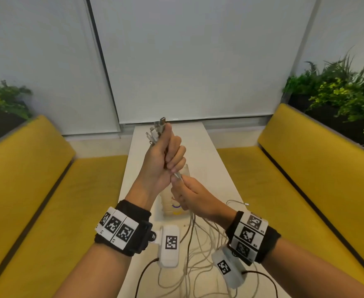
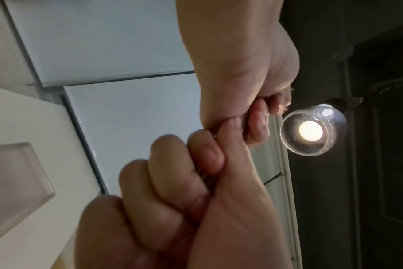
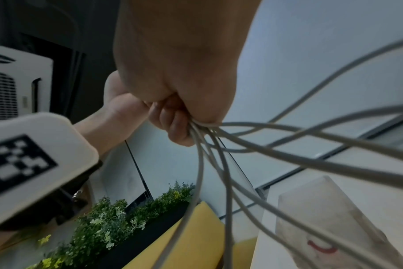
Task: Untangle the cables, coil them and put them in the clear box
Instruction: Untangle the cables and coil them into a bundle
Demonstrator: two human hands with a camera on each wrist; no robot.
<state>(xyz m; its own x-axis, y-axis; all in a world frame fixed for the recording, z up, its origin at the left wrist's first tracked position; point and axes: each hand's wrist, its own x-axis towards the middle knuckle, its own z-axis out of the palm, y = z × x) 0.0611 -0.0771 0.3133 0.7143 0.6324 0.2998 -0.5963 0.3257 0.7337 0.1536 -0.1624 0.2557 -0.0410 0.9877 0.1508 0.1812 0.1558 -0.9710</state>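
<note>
My left hand point(image 1: 166, 160) is raised above the white table point(image 1: 209, 155), fist curled round a bundle of pale grey cables. Their connectors point(image 1: 158, 129) stick out of the top of the fist. Directly below it, my right hand point(image 1: 187, 194) grips the same bundle, and the two hands touch. From the right fist the cables point(image 1: 193, 239) hang down and spread in loose tangled loops on the table. In the right wrist view the cables point(image 3: 265, 145) fan out of the right hand point(image 3: 173, 94). The clear box point(image 1: 170, 208) stands on the table behind my hands, partly hidden.
One cable end point(image 1: 246, 204) lies loose on the table to the right. Yellow benches point(image 1: 47, 190) point(image 1: 306, 179) flank the narrow table, with plants point(image 1: 338, 89) behind them. Black leads run from both wrist cameras across the near table edge.
</note>
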